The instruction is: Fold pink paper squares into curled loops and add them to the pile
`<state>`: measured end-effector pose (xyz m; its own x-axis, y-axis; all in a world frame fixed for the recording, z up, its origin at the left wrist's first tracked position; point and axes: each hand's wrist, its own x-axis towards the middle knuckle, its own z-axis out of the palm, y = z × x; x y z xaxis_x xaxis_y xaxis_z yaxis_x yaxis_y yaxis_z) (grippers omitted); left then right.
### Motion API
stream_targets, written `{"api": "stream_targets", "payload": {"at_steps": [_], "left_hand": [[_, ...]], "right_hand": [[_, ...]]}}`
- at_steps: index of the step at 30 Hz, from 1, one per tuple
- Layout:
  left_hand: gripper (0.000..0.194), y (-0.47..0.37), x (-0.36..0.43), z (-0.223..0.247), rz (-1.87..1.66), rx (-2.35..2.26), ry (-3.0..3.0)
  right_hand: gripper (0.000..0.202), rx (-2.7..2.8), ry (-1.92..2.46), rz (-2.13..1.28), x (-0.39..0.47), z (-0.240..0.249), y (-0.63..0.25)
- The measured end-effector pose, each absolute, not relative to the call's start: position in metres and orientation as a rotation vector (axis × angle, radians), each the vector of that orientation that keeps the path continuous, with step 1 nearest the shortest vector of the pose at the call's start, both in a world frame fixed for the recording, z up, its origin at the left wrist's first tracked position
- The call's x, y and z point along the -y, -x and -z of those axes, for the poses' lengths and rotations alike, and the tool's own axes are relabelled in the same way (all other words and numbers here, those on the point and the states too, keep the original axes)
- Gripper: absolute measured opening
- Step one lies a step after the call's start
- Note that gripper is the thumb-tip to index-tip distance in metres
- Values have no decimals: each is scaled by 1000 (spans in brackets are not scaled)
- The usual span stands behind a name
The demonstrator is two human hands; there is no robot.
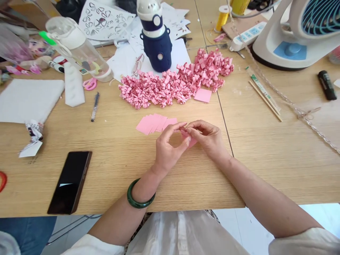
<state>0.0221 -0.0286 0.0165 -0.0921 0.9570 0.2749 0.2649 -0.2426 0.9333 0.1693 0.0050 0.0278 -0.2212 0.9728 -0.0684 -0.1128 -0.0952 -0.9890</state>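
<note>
Both my hands meet over the middle of the wooden table, fingertips closed on one pink paper piece [193, 142]. My left hand [170, 147], with a green bangle [140, 193] on its wrist, pinches the paper from the left. From the right, my right hand [208, 139] pinches its upper part; the exact fold is hidden by the fingers. Just behind my left hand lies a fanned stack of pink paper squares [151, 124]. Farther back is a long heap of curled pink paper pieces [170, 86], with a single pink square [203, 95] at its front right.
A black phone [69, 182] lies at front left. Behind the heap stands a dark blue bottle [156, 46]; a clear bottle [85, 56] leans left of it. Pink scissors [90, 84] and a pen [95, 107] lie left. Right are sticks [265, 101], a cord, a marker [326, 85] and a fan [287, 49].
</note>
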Motion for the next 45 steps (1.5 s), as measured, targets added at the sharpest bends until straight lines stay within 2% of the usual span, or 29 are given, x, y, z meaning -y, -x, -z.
{"api": "stream_targets", "payload": {"at_steps": [5,10,16,26,33,39,45], "left_hand": [[35,-20,29,-18,-1327,-1258,-1465],[50,-20,29,-17,-1304,-1223,-1454],[24,-22,24,-14,-1372,-1247,-1210],[14,-19,21,-10,-1462,-1276,-1450],[11,-17,22,-14,-1476,-1510,-1773],[5,-15,16,-10,-1512,-1459,-1245],[15,-13,13,-17,-1509,-1421,-984]], "right_hand": [[15,1095,1039,-1563,-8,-23,-169],[14,1076,1029,-1563,-8,-22,-168],[15,1139,1076,-1553,-6,-26,-168],[12,1202,1089,-1504,-8,-19,-168],[21,1227,1163,-1557,-10,-21,-170],[42,1123,1077,-1653,-12,-25,-175],[45,1265,1049,-1521,-18,-18,-180]]}}
